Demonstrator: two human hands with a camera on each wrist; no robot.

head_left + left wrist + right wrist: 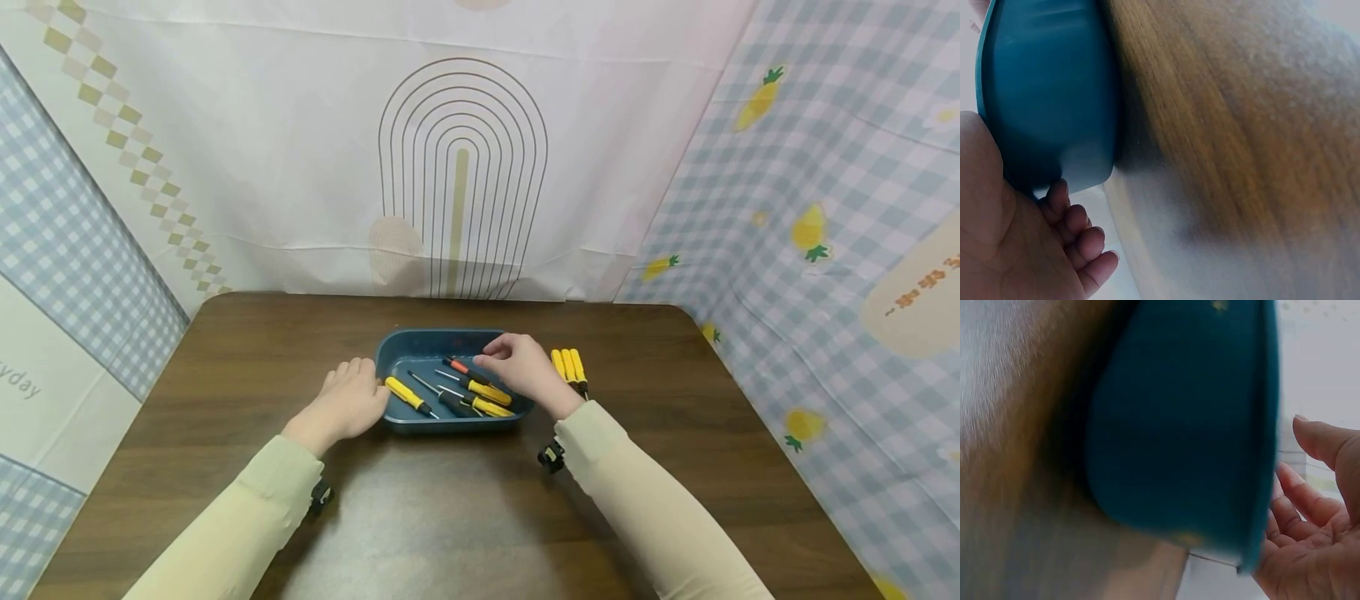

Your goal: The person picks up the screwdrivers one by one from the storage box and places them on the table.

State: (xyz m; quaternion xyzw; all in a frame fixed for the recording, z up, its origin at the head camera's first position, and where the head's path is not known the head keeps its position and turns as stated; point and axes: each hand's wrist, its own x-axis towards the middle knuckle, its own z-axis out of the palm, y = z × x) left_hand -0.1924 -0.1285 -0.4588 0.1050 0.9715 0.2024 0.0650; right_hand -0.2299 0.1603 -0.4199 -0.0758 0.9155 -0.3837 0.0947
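A blue rectangular bin (455, 425) holds several screwdrivers, seen in the head view. My left hand (351, 398) is at the bin's left end, right at the rim; in the left wrist view its loosely bent fingers (1090, 245) sit beside the outer wall. Over the bin's right end hangs my right hand (522, 367), thumb and fingers apart with nothing between them. Below it lie a red-and-black screwdriver (463, 368) and yellow-and-black screwdrivers, one of them (491, 392) near the right wall. Another yellow-handled screwdriver (406, 392) lies near the left wall.
On the table (450, 517), right of the bin, several yellow-handled screwdrivers (569, 365) lie side by side, partly behind my right wrist. A printed white cloth (300, 167) hangs behind the table, and a checked cloth (810, 333) hangs along the right.
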